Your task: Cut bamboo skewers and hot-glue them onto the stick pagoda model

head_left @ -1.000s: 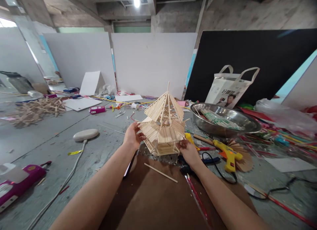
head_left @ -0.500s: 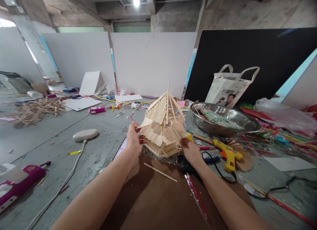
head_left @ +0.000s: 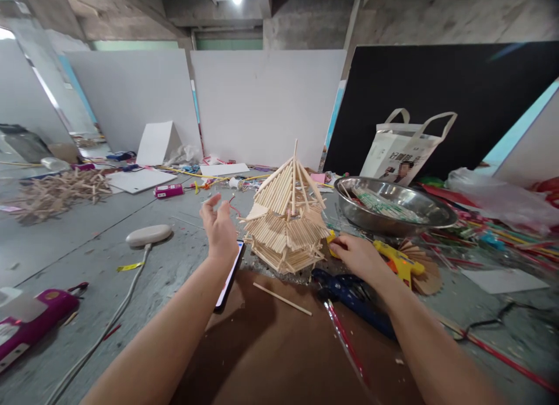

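Note:
A small pagoda-shaped model built of thin wooden sticks (head_left: 288, 221) stands on the floor at the far edge of a brown board (head_left: 271, 352). My left hand (head_left: 219, 227) hovers just left of the model, clear of it, with fingers spread and nothing in it. My right hand (head_left: 358, 256) lies palm down to the right of the model, fingers loosely bent, their tips on a yellow piece (head_left: 331, 240) beside the model's base. A yellow glue gun (head_left: 402, 264) lies just past that hand. A phone (head_left: 230, 274) lies under my left wrist.
A loose stick (head_left: 282, 298) lies on the board. A steel bowl (head_left: 393, 210) with sticks stands at right, a paper bag (head_left: 404, 149) behind it. Blue-handled tool (head_left: 349, 291), red rods and cables crowd the right. A pile of sticks (head_left: 56, 192) and a cabled white device (head_left: 148, 235) lie left.
Both hands have let go of the stick model. My left hand lifted away to the left and opened; my right hand slid right toward the yellow piece and glue gun.

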Demonstrator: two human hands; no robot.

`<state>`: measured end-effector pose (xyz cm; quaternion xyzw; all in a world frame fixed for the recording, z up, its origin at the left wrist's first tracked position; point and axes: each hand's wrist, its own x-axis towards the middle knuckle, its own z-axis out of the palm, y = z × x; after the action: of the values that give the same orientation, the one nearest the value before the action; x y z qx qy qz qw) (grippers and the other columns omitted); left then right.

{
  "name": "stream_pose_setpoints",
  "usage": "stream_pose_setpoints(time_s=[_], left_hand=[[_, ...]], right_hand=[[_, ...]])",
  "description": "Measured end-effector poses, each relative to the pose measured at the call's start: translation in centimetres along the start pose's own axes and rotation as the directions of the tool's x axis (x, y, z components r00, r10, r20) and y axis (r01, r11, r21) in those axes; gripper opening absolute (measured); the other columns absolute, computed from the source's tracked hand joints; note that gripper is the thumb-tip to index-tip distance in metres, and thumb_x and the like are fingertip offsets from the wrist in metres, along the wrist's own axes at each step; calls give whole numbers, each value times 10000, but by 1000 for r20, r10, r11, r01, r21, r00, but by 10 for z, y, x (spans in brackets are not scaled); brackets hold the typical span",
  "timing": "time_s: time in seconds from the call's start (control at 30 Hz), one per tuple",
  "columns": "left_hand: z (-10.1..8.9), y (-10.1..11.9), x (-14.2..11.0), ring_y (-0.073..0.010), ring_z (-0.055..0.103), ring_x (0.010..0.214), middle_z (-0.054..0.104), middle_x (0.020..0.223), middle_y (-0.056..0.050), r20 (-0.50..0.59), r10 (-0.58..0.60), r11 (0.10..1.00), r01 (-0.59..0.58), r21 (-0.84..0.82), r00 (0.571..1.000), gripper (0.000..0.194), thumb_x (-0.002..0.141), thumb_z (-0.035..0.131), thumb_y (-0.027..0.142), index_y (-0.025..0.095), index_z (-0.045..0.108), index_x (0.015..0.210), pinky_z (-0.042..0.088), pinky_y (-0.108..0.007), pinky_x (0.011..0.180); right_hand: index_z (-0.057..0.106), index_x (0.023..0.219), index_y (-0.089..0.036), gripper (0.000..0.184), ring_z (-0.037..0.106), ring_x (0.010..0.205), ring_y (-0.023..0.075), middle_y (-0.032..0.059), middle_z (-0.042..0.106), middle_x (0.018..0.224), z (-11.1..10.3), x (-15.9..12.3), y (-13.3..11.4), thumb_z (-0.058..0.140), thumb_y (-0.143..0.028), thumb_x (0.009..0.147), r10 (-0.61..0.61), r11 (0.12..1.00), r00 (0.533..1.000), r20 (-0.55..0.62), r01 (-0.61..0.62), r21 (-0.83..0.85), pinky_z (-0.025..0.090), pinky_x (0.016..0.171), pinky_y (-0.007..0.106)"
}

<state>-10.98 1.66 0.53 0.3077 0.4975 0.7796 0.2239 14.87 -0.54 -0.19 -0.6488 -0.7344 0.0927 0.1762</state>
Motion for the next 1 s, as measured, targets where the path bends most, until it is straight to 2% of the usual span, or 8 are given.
stream_pose_setpoints(time_s=[0.07,0.17,0.33,0.5,0.67,0.73,0.9,1.0], left_hand=[[-2,14,-4,-71,468,662,483,940,-19,20,180,981,-178,-79,983,190,718,489,205,197,516,906,396,-221,597],[-5,34,-20,-61,446,596,518,884,-14,124,404,905,-376,-198,906,168,727,491,182,202,520,891,378,-207,536],[-12,50,-56,-62,420,518,538,776,-10,380,543,840,-498,-217,749,141,722,499,156,196,546,849,351,-218,483],[-14,58,-76,-102,451,536,567,656,-15,660,360,891,-453,-34,659,146,709,506,159,197,592,820,371,-243,542],[-7,53,-80,-159,526,623,608,672,-48,931,141,847,-528,62,336,124,717,499,203,204,616,755,383,-273,595],[-6,46,-82,-174,536,629,604,650,-47,960,77,841,-535,83,270,75,691,530,198,205,604,681,384,-274,593],[-9,35,-84,-140,470,493,535,530,-20,976,-102,857,-481,185,193,98,644,582,141,204,573,569,309,-235,507],[-7,38,-78,-103,386,445,492,499,-1,958,-110,867,-447,222,263,122,662,567,133,193,558,556,236,-217,466]], right_hand=[[605,701,-189,244,562,709,180,47,642,737,-11,-7,-6,425,-344,757,-51,998,997,59,53,-22,355,618,259],[612,734,-204,215,562,686,149,22,647,740,-12,-23,-27,440,-331,752,-199,979,949,246,201,18,351,591,234],[636,738,-184,150,597,729,200,70,664,773,21,-48,-63,519,-251,672,-270,899,832,484,399,-184,356,569,251],[651,723,-171,202,609,671,222,113,669,738,40,-54,-69,456,-151,672,-262,860,817,514,439,-259,361,547,275],[591,606,-187,149,527,516,141,45,617,585,17,-52,-55,457,-136,645,-342,896,840,421,426,-123,286,469,244],[553,591,-189,121,468,469,105,14,579,557,2,-51,-49,460,-154,661,-365,915,844,393,402,-15,261,444,234],[519,656,-193,90,459,528,89,-23,548,591,-27,-45,-38,474,-214,731,-360,927,881,307,301,224,308,470,204],[533,794,-196,121,483,568,94,-19,545,650,-29,-40,-34,471,-297,769,-308,886,943,127,235,399,364,509,206]])
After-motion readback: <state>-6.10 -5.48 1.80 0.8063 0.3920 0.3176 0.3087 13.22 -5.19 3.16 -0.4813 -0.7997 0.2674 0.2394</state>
